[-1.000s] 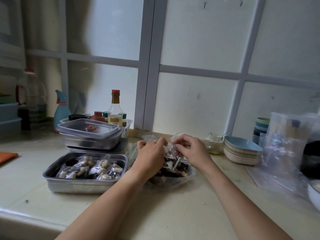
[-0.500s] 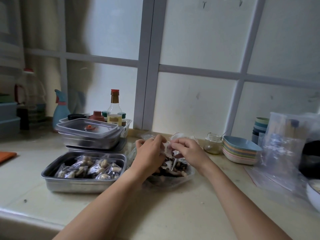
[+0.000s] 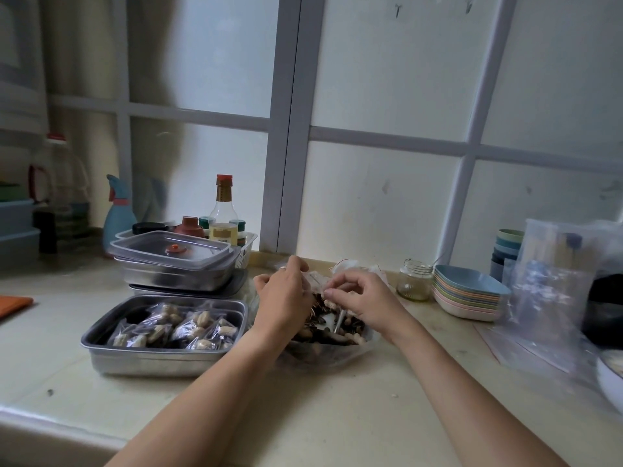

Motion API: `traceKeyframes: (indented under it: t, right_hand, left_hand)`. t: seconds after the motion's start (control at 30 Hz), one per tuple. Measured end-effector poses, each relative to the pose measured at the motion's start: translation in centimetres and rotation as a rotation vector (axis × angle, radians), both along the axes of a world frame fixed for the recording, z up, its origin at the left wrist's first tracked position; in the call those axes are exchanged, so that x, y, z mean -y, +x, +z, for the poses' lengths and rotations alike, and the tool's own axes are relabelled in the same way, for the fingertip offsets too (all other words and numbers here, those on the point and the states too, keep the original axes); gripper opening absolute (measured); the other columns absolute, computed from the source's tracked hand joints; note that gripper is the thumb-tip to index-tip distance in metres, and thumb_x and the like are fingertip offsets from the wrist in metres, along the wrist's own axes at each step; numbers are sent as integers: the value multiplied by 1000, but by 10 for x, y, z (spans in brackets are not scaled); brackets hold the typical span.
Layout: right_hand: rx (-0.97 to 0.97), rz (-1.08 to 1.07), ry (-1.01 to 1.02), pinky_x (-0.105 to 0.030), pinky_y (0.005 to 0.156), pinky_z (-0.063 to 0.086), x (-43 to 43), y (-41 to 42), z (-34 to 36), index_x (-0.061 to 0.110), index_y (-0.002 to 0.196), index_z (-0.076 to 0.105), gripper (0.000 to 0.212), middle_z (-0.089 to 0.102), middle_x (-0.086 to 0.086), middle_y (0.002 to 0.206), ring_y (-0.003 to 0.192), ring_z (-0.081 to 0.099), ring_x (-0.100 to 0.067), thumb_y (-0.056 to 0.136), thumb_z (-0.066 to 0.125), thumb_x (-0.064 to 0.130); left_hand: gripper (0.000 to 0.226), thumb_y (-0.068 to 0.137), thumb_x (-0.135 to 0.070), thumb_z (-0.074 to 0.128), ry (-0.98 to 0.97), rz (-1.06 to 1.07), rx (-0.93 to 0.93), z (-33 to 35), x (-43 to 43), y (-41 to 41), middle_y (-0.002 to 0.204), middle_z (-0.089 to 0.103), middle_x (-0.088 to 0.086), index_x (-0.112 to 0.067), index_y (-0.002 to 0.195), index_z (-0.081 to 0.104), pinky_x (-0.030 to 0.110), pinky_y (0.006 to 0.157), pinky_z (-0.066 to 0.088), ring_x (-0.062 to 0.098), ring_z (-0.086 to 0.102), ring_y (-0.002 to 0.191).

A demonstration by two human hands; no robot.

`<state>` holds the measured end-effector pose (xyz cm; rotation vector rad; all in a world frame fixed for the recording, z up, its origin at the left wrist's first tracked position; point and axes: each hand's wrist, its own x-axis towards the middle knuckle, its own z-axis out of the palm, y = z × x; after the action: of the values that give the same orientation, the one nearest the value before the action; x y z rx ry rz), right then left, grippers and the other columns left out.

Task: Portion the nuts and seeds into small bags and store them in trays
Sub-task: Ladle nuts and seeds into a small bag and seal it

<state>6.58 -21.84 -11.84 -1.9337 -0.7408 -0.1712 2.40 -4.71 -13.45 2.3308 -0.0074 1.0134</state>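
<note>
A pale kitchen surface [image 3: 320, 409] below a frosted window carries the whole job. A heap of clear plastic bags [image 3: 553, 291] stands at the right. At the left, an open steel tray [image 3: 151, 364] holds a layer of filled bags [image 3: 188, 326] of pale nuts and dark seeds. Just behind it stands a stack of lidded trays [image 3: 175, 278]. Between the open tray and a stack of pastel dishes [image 3: 468, 294] lies a large clear bag of nuts and seeds [image 3: 323, 352], its mouth open. Above that bag the left hand [image 3: 285, 298] and right hand [image 3: 367, 298] meet, fingers curled, both pinching one small bag [image 3: 317, 279] of thin clear plastic. What it contains cannot be made out. A sauce bottle [image 3: 223, 214] stands behind the trays, and a glass jar [image 3: 414, 281] sits beside the dishes.
</note>
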Motion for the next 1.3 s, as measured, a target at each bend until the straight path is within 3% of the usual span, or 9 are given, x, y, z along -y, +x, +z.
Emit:
traceKeyframes:
  t: [0.23, 0.43, 0.57, 0.73, 0.83, 1.07, 1.13, 1.23, 1.3]
  right_hand:
    - [71, 67, 103, -40, 77, 53, 3, -3, 5, 15, 78, 63, 12, 73, 0, 98, 77, 61, -15, 83, 74, 18]
    - [67, 103, 42, -38, 66, 53, 5, -3, 7, 16, 75, 59, 16, 71, -3, 101, 69, 61, -17, 84, 69, 7]
    - [88, 93, -75, -38, 67, 56, 6, -7, 9, 17, 83, 66, 14, 72, -9, 90, 72, 67, -19, 89, 70, 6]
    - [46, 88, -56, -31, 66, 53, 6, -12, 11, 21, 89, 69, 17, 71, -6, 87, 67, 64, -14, 92, 62, 7]
    - [9, 75, -49, -30, 66, 52, 3, -10, 9, 23, 97, 73, 23, 67, 1, 74, 64, 62, -16, 95, 57, 7]
    - [-86, 118, -54, -30, 65, 52, 6, -5, 7, 27, 113, 70, 31, 71, -3, 110, 64, 59, -23, 97, 53, 6]
    - [-83, 123, -67, -30, 67, 52, 4, -6, 6, 25, 110, 70, 31, 71, -4, 109, 61, 59, -23, 96, 52, 5]
    - [-99, 134, -13, -35, 64, 50, 4, -7, 7, 17, 108, 70, 27, 71, 2, 91, 62, 61, -22, 98, 51, 1]
    - [-119, 146, 41, -33, 62, 49, 4, -9, 11, 12, 109, 70, 27, 72, -2, 94, 63, 60, -22, 98, 49, -2]
  left_hand:
    - [50, 87, -30, 71, 65, -95, -85, -1, 0, 0, 106, 62, -15, -24, 130, 45, 33, 82, 15, 8, 59, 103]
    - [50, 82, -59, 69, 132, -112, -65, -6, 1, 4, 104, 62, -16, -28, 117, 51, 37, 88, 20, 6, 58, 102]
    - [60, 84, -61, 70, 102, -120, -54, -5, 1, 4, 107, 67, -19, -32, 133, 50, 36, 91, 21, 1, 60, 103]
    - [56, 84, -58, 73, 75, -106, -41, -1, 0, 1, 100, 66, -17, -32, 129, 52, 36, 82, 20, 1, 56, 90]
    - [52, 84, -55, 75, 79, -108, -38, -1, 1, 0, 99, 65, -17, -31, 124, 51, 36, 83, 20, 3, 58, 94]
    - [39, 87, -60, 62, 135, -106, 5, -3, 3, -2, 100, 64, -19, -33, 115, 53, 35, 89, 20, 3, 57, 102]
    - [34, 91, -61, 59, 157, -66, 12, -2, 2, 0, 98, 68, -18, -34, 112, 56, 36, 90, 20, 3, 59, 101]
    - [33, 91, -62, 61, 176, -50, 11, -2, 1, 2, 97, 68, -17, -34, 109, 58, 37, 91, 21, 4, 61, 99]
    - [34, 92, -61, 62, 164, -39, 14, -2, 0, 3, 96, 68, -16, -33, 111, 58, 37, 91, 22, 5, 61, 97]
